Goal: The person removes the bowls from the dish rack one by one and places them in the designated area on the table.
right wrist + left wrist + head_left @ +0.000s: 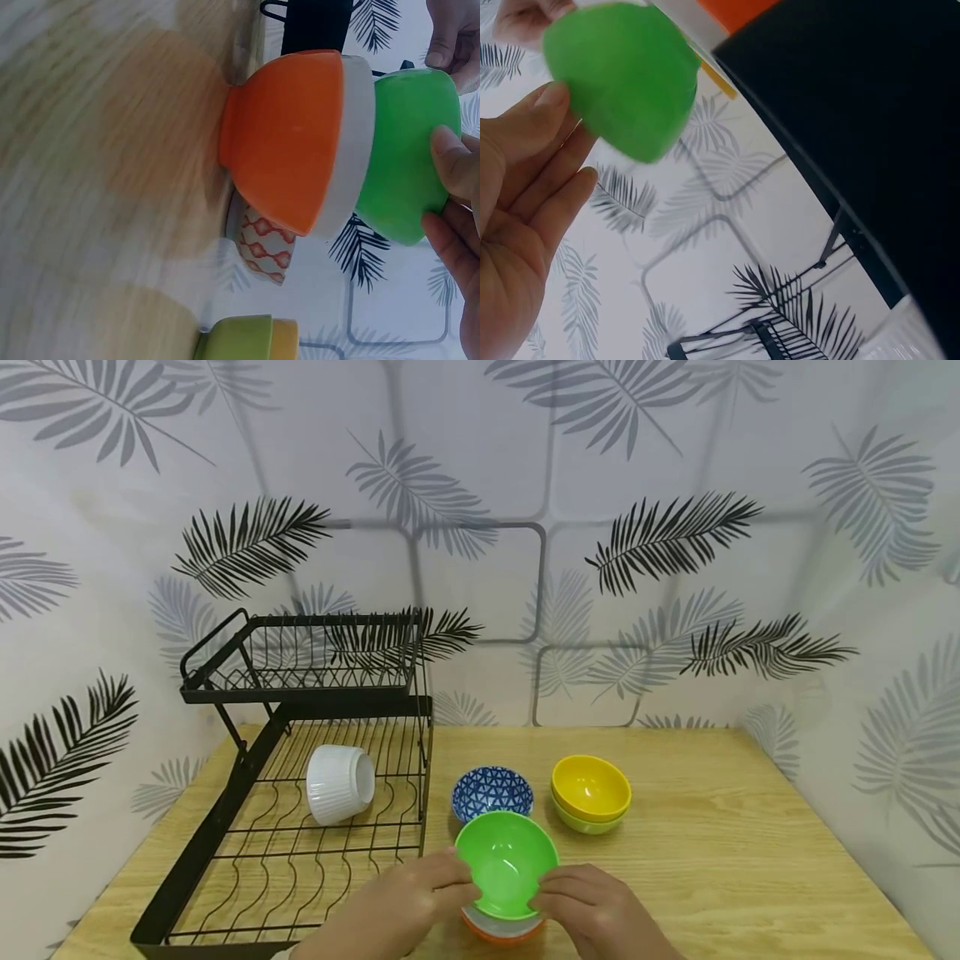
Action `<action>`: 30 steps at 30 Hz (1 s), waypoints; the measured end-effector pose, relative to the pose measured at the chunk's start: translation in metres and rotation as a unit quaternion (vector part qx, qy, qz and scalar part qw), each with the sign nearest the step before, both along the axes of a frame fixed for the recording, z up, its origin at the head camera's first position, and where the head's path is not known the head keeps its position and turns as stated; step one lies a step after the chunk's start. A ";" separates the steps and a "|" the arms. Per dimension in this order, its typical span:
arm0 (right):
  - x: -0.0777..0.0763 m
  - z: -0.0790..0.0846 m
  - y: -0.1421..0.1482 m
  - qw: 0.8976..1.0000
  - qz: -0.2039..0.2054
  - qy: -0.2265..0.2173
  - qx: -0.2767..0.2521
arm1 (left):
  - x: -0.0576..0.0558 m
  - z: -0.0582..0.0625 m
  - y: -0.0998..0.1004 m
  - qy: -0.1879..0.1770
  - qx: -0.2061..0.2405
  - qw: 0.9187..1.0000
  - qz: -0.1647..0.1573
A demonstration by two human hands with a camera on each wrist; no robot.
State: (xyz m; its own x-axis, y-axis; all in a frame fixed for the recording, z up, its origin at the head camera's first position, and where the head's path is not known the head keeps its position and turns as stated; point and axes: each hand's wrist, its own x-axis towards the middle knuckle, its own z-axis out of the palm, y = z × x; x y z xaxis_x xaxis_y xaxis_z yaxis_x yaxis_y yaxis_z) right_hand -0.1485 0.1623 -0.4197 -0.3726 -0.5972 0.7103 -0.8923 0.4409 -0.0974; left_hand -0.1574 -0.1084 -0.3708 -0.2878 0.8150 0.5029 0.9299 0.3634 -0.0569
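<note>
Both my hands pinch a bright green bowl (pixel 506 864) by its rim, the left hand (pixel 408 902) on one side and the right hand (pixel 600 910) on the other. In the right wrist view, an orange bowl (pixel 289 142) stands on the table with a white bowl (pixel 354 142) nested in it. The green bowl is right above these two; whether it touches the white one I cannot tell. Just behind sits a bowl with a blue patterned inside (pixel 492 793); the right wrist view shows a red-patterned bowl (pixel 266 244) beyond the orange one.
To the left stands a black two-tier dish rack (pixel 300 693), with a white ribbed cup or bowl (pixel 337 785) tipped on its side on the lower tier. A yellow bowl (pixel 592 785) rests in a light green bowl (pixel 588 825) at the back right of the wooden table (pixel 750 843).
</note>
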 end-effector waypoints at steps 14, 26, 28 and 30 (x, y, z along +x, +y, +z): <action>-0.003 -0.010 0.002 0.996 -0.034 -0.045 0.070 | -0.010 -0.006 -0.019 -0.003 0.105 0.991 0.080; -0.004 -0.011 0.002 0.993 -0.035 -0.065 0.088 | -0.018 0.004 -0.038 -0.081 0.158 0.972 0.156; -0.004 -0.011 0.003 0.993 -0.036 -0.072 0.090 | -0.019 0.006 -0.041 -0.080 0.163 0.971 0.154; -0.003 -0.012 0.003 0.993 -0.035 -0.072 0.091 | -0.020 0.007 -0.043 -0.077 0.171 0.971 0.147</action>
State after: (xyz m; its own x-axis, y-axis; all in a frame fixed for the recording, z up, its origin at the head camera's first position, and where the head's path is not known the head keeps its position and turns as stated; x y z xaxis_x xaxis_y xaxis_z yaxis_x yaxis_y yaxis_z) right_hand -0.1520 0.1653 -0.4314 -0.5075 -0.6799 0.5294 -0.8415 0.5233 -0.1346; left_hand -0.1772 -0.1509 -0.3635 -0.5762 0.4802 0.6614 0.7713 0.5871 0.2457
